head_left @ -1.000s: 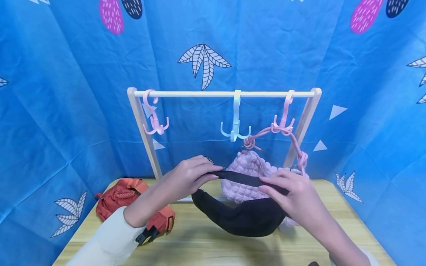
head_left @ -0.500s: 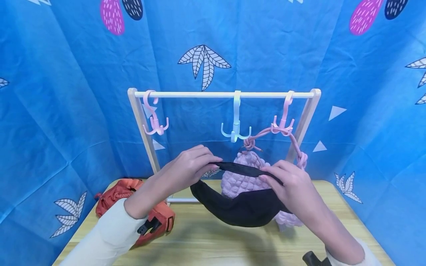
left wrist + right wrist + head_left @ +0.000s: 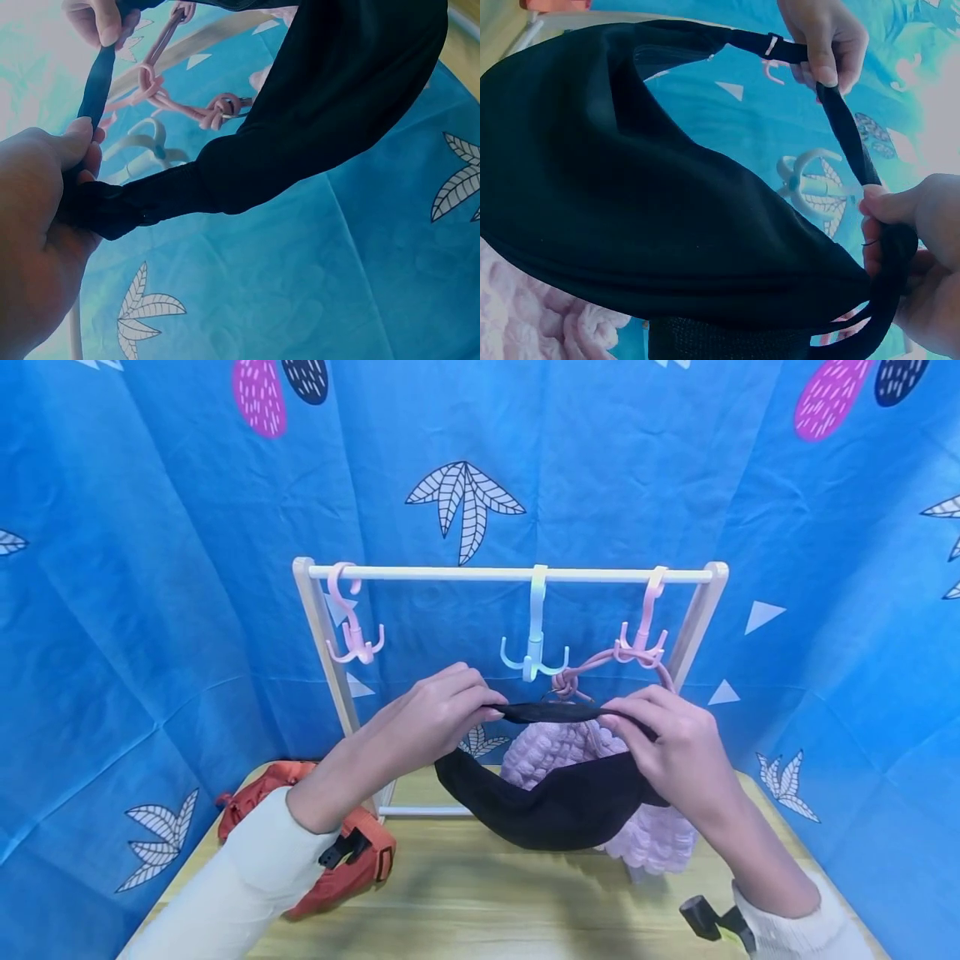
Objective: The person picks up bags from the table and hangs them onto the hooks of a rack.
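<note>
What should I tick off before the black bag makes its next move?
1. Left hand pinching the strap: ok.
2. Right hand pinching it too: ok.
3. Black bag lifted off the table: ok.
4. Blue hook with nothing hanging on it: ok.
5. Lilac bag hung from the right-end pink hook: ok.
6. Black bag not touching the lilac bag: cannot tell; they overlap in view.

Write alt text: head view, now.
A person's left hand and right hand hold up a black bag by its strap. Behind it, a lilac bag is looped over the rightmost hook of a rack; a red bag lies at left.
</note>
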`<action>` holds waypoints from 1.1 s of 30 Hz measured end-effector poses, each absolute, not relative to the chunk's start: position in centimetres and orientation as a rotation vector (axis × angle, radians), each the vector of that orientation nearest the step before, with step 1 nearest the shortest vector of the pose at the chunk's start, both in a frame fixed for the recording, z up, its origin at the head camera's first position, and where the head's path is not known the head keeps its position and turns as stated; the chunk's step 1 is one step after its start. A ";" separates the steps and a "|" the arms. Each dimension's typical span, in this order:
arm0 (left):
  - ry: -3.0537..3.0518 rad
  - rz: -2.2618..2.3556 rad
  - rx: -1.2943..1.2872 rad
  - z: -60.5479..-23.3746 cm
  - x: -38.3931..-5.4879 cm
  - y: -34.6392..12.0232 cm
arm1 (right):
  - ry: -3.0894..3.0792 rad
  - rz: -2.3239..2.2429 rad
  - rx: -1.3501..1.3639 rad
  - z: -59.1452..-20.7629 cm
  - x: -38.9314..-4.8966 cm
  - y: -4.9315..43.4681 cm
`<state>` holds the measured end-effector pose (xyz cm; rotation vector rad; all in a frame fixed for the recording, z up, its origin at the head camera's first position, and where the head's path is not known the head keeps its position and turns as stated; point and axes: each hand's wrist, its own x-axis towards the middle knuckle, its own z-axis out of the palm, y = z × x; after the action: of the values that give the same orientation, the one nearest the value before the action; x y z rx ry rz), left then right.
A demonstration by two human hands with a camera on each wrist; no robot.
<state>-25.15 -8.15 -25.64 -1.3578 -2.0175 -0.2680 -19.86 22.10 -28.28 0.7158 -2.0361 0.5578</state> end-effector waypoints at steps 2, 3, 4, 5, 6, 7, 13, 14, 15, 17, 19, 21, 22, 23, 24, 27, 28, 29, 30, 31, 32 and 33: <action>-2.010 -0.269 -1.359 -25.4 -25.3 -8.0 | -2.021 0.568 0.713 -28.1 -20.1 22.2; -2.007 -0.273 -1.359 -25.2 -25.3 -8.0 | -2.015 0.570 0.706 -28.0 -20.2 22.2; -2.001 -0.273 -1.359 -25.1 -25.4 -7.9 | -2.008 0.575 0.700 -27.9 -20.3 22.2; -1.995 -0.269 -1.359 -24.9 -25.5 -7.8 | -2.003 0.584 0.691 -27.9 -20.4 22.2; -1.990 -0.269 -1.357 -24.8 -25.5 -7.7 | -2.001 0.583 0.677 -27.8 -20.4 22.2; -1.986 -0.269 -1.355 -24.6 -25.6 -7.6 | -2.001 0.581 0.661 -27.6 -20.5 22.2; -1.968 -0.279 -1.315 -23.6 -26.0 -7.3 | -1.994 0.601 0.568 -26.9 -21.1 21.9; -1.968 -0.287 -1.304 -23.4 -26.1 -7.3 | -1.986 0.614 0.558 -26.8 -21.3 21.8; -1.968 -0.296 -1.291 -23.3 -26.1 -7.2 | -1.980 0.625 0.549 -26.7 -21.4 21.7; -1.968 -0.318 -1.267 -23.1 -26.3 -7.2 | -1.965 0.648 0.537 -26.6 -21.7 21.4; -1.964 -0.339 -1.247 -22.9 -26.5 -7.1 | -1.959 0.665 0.518 -26.5 -22.1 21.2; -1.955 -0.363 -1.232 -22.9 -26.7 -7.1 | -1.965 0.676 0.494 -26.3 -22.4 20.9; -1.951 -0.373 -1.225 -22.9 -26.9 -7.0 | -1.968 0.683 0.481 -26.3 -22.5 20.8; -1.947 -0.383 -1.217 -22.8 -27.0 -7.0 | -1.971 0.693 0.465 -26.2 -22.6 20.7; -1.945 -0.392 -1.209 -22.8 -27.1 -6.9 | -1.972 0.704 0.452 -26.1 -22.8 20.7; -1.955 -0.417 -1.179 -22.8 -27.3 -6.8 | -1.967 0.738 0.422 -26.0 -23.2 20.4; -1.964 -0.428 -1.168 -22.8 -27.4 -6.8 | -1.963 0.745 0.415 -26.0 -23.4 20.3; -1.973 -0.439 -1.156 -22.8 -27.4 -6.8 | -1.958 0.749 0.408 -26.0 -23.5 20.2; -1.985 -0.451 -1.145 -22.8 -27.5 -6.7 | -1.953 0.752 0.402 -25.9 -23.7 20.2; -1.997 -0.464 -1.135 -22.8 -27.5 -6.7 | -1.948 0.755 0.397 -25.9 -23.8 20.1; -2.008 -0.479 -1.124 -22.9 -27.5 -6.6 | -1.944 0.758 0.392 -26.0 -24.0 20.0; -2.017 -0.491 -1.112 -22.9 -27.5 -6.5 | -1.941 0.761 0.387 -26.0 -24.1 19.9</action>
<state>-27.51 -6.54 -22.87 -1.1124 -2.0166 -0.4908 -24.09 19.94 -25.96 0.3868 -1.9409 0.7606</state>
